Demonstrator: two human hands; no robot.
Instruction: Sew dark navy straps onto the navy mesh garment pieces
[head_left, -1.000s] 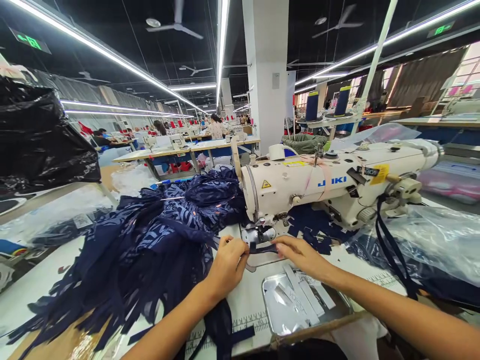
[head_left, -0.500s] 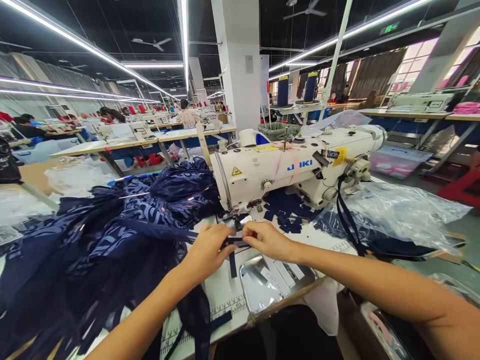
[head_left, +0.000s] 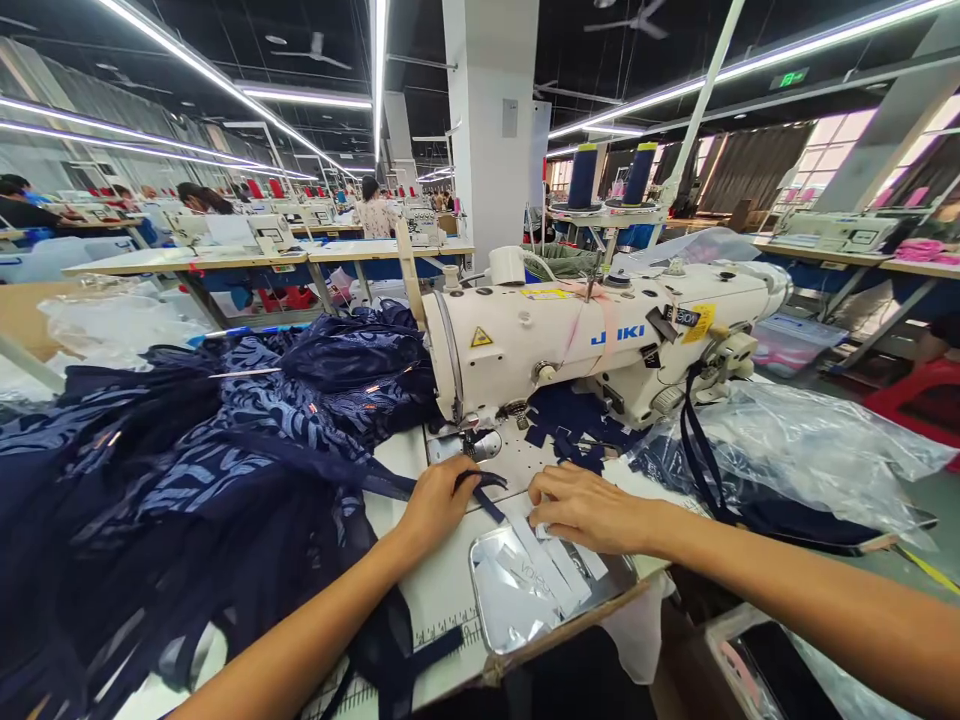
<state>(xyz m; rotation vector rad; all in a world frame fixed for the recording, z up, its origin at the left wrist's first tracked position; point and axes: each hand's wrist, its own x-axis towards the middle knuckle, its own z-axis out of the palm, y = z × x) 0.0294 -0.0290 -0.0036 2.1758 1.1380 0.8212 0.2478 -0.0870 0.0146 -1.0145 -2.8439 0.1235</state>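
Observation:
My left hand [head_left: 442, 502] is closed on a narrow navy strap [head_left: 390, 482], gripped between thumb and fingers; its loose end [head_left: 489, 482] sticks out to the right, in front of the needle area. My right hand [head_left: 581, 507] is at the back edge of a shiny metal tray [head_left: 480, 565], its fingers curled down by white labels [head_left: 551, 570]. A bit of white shows at its fingertips, but I cannot make out what they hold. Just behind both hands stands a white sewing machine [head_left: 517, 340]. The strap runs left into a heap of navy patterned garments [head_left: 247, 440].
Small navy fabric pieces [head_left: 566, 420] lie under the machine arm. Clear plastic bags [head_left: 810, 430] cover the right side of the table. Two navy thread cones [head_left: 583, 180] stand behind. A ruler scale [head_left: 442, 632] marks the front left of the tabletop.
My right hand has left the strap and moved right to the tray of labels. My left hand keeps its hold on the strap, slightly lower. The view has shifted a little.

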